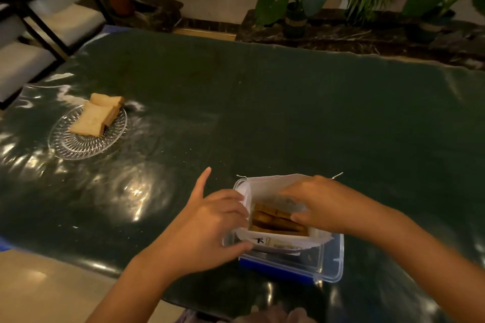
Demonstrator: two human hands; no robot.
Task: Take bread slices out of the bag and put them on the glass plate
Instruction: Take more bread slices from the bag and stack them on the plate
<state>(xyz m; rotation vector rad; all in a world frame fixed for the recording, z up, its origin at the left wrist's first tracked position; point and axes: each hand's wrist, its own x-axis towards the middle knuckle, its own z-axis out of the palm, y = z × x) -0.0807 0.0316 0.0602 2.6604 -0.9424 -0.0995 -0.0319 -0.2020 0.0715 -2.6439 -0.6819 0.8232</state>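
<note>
The bread slices (278,220) stand on edge in the bag (273,189) at lower centre, long edges running left-right. The right hand (322,204) reaches in from above, nearer them, fingers not yet closed; the left hand (215,220) pinches the bag's rim. The glass plate (86,139) lies well apart, upper left.

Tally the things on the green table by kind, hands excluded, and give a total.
Bread slices on the glass plate: 2
Glass plates: 1
Bread bags, open, more slices inside (number unclear): 1
Clear plastic containers holding the bag: 1
Total: 5
</note>
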